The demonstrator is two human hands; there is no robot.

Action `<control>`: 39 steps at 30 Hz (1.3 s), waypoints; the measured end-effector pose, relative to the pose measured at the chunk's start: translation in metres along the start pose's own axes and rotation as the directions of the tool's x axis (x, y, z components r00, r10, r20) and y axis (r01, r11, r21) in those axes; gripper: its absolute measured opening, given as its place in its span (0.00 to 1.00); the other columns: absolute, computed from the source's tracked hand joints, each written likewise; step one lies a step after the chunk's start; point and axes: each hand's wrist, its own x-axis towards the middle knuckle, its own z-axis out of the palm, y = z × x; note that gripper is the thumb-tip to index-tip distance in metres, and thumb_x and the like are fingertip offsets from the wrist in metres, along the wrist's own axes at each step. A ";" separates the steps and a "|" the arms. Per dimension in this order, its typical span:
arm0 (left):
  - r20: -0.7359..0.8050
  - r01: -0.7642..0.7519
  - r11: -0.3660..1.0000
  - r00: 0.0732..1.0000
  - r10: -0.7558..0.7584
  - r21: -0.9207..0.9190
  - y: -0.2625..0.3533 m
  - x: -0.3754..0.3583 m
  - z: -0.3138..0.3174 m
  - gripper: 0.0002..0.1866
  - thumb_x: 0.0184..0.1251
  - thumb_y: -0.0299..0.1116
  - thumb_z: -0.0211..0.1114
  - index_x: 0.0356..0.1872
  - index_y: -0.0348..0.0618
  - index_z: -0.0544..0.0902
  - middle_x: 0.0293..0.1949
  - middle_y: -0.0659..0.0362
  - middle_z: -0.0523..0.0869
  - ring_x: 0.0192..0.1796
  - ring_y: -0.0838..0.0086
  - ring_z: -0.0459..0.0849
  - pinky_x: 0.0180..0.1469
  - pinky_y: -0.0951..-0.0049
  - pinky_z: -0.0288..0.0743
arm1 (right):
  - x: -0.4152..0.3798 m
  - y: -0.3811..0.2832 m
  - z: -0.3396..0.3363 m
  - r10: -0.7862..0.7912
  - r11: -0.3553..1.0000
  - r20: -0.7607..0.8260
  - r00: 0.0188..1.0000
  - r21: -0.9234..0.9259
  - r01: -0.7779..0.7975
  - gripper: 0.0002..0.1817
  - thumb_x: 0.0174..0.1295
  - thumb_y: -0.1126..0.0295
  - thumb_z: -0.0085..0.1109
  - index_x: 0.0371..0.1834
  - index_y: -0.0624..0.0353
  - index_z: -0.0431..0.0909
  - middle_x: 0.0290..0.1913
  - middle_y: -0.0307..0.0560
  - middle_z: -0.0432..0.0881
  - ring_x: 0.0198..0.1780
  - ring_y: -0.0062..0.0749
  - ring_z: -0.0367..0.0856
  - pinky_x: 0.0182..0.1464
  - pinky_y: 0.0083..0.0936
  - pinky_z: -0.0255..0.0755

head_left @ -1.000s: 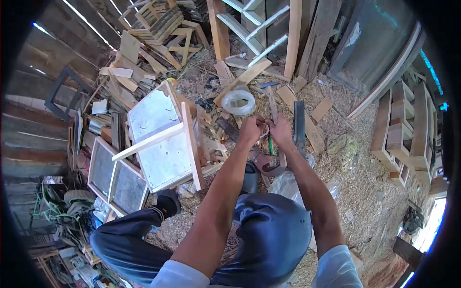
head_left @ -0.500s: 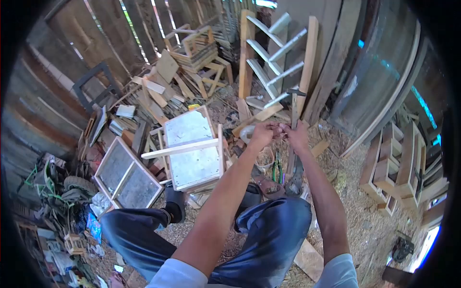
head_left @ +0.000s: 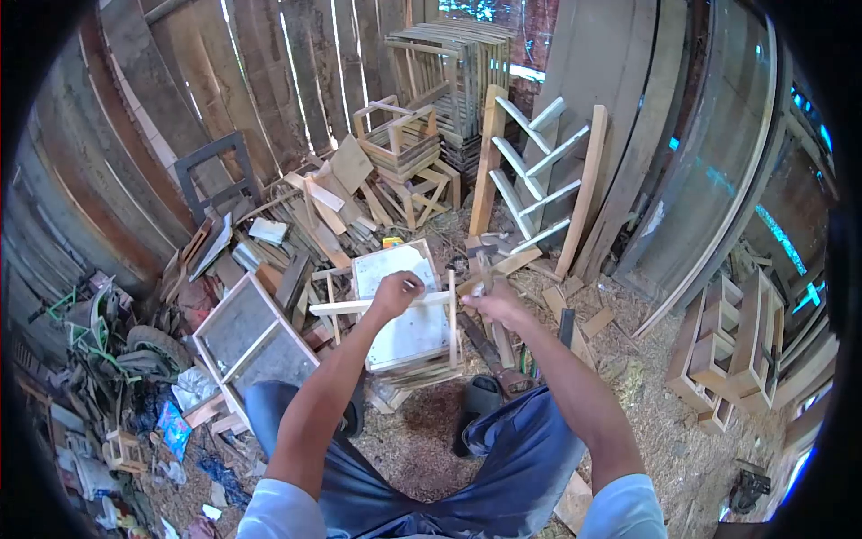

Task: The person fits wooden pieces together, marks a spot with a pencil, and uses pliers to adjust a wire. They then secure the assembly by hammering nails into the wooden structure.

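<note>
My left hand [head_left: 398,295] is closed above a white-topped wooden piece [head_left: 400,337], close to the pale wooden bar [head_left: 350,306] that crosses it. Whatever its fingertips pinch is too small to name. To the right, my right hand [head_left: 505,304] grips a hammer [head_left: 486,268] near the top of its handle, head up. The white-topped piece lies in front of my feet, and an upright strip [head_left: 452,314] runs along its right side.
A wooden-framed dark panel [head_left: 256,337] leans at the left, with scrap wood [head_left: 296,216] behind. A rack with slanted white slats [head_left: 539,175] stands at the back. Wooden frames [head_left: 732,337] lie at the right. Pliers and other tools [head_left: 514,384] are by my right foot.
My hands were together over the floor to the right; now they are apart, the left one over the white-topped piece. The hammer has moved left and down with my right hand. The view has shifted.
</note>
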 end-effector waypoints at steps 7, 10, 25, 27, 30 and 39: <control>-0.037 -0.274 0.956 0.960 0.279 0.107 -0.007 -0.022 0.004 0.04 0.52 0.22 0.67 0.30 0.38 0.82 0.35 0.53 0.85 0.38 0.57 0.84 0.43 0.64 0.77 | 0.005 -0.020 0.042 0.081 0.996 0.104 0.991 0.013 -0.083 0.28 0.44 0.62 0.77 0.42 0.70 0.76 0.41 0.57 0.82 0.38 0.38 0.82 0.39 0.31 0.75; 0.004 -0.335 0.926 0.940 0.340 0.175 -0.007 -0.020 0.003 0.04 0.52 0.21 0.64 0.30 0.39 0.81 0.36 0.55 0.84 0.37 0.56 0.83 0.42 0.62 0.77 | 0.018 -0.009 0.057 -0.020 0.998 0.017 1.000 -0.055 0.021 0.27 0.43 0.66 0.76 0.43 0.70 0.76 0.43 0.56 0.82 0.41 0.38 0.82 0.42 0.31 0.75; -0.554 -0.430 0.877 0.793 0.254 -0.214 0.106 -0.046 -0.104 0.04 0.65 0.25 0.60 0.38 0.37 0.80 0.36 0.54 0.83 0.38 0.69 0.83 0.42 0.72 0.75 | -0.090 -0.190 0.001 -0.506 0.821 -0.064 0.860 0.272 0.502 0.22 0.48 0.83 0.68 0.48 0.71 0.73 0.47 0.51 0.82 0.45 0.32 0.83 0.48 0.27 0.78; -0.584 -0.402 0.819 0.805 0.102 -0.410 0.112 -0.046 -0.114 0.04 0.67 0.26 0.59 0.39 0.36 0.79 0.34 0.57 0.83 0.37 0.75 0.81 0.42 0.75 0.74 | -0.083 -0.196 -0.007 -0.550 0.814 -0.045 0.834 0.196 0.547 0.22 0.50 0.80 0.68 0.48 0.69 0.71 0.47 0.50 0.82 0.45 0.31 0.82 0.49 0.27 0.77; -0.575 -0.394 0.715 0.818 -0.013 -0.578 0.122 -0.045 -0.129 0.06 0.70 0.27 0.57 0.41 0.35 0.77 0.33 0.60 0.82 0.36 0.78 0.80 0.42 0.77 0.73 | -0.119 -0.230 -0.013 -0.496 0.867 -0.007 0.868 0.047 0.496 0.24 0.50 0.80 0.68 0.50 0.67 0.69 0.47 0.49 0.82 0.45 0.31 0.82 0.49 0.27 0.77; -0.638 -0.396 0.757 0.769 -0.036 -0.520 0.124 -0.049 -0.136 0.07 0.70 0.30 0.59 0.43 0.37 0.75 0.40 0.57 0.83 0.44 0.76 0.81 0.52 0.75 0.71 | -0.104 -0.244 -0.033 -0.637 0.768 0.128 0.760 0.013 0.641 0.24 0.53 0.83 0.63 0.53 0.67 0.65 0.52 0.49 0.79 0.52 0.32 0.80 0.57 0.27 0.74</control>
